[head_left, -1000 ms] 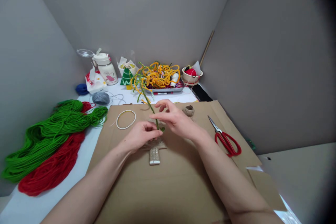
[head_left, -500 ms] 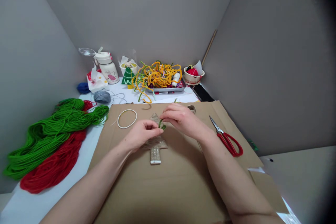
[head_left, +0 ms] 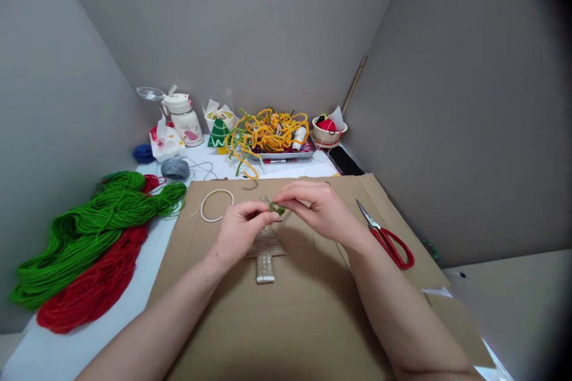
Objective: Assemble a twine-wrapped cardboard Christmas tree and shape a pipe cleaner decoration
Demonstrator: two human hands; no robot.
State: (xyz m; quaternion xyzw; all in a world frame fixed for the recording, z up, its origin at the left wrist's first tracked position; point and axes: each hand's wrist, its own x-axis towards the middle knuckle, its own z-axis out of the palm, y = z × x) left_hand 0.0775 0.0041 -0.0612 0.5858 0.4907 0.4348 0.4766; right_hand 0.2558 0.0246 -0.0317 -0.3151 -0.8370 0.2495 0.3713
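Observation:
Between my fingertips is a short looped piece of dark green yarn. My left hand pinches it from the left, thumb and forefinger closed. From the right, my right hand grips it with bent fingers, partly hiding it. Beneath both hands a tree-shaped piece wrapped in tan twine lies on the cardboard sheet, its white-ended trunk pointing toward me. My hands cover much of its upper part.
Red-handled scissors lie on the right, a white ring on the left. Green yarn and red yarn fill the left side. Behind stand a tray of orange yarn, a bottle, a bowl and a phone.
Both hands have risen slightly off the twine tree and still hold the green yarn, which is now bunched into a tighter loop. The view has shifted a little.

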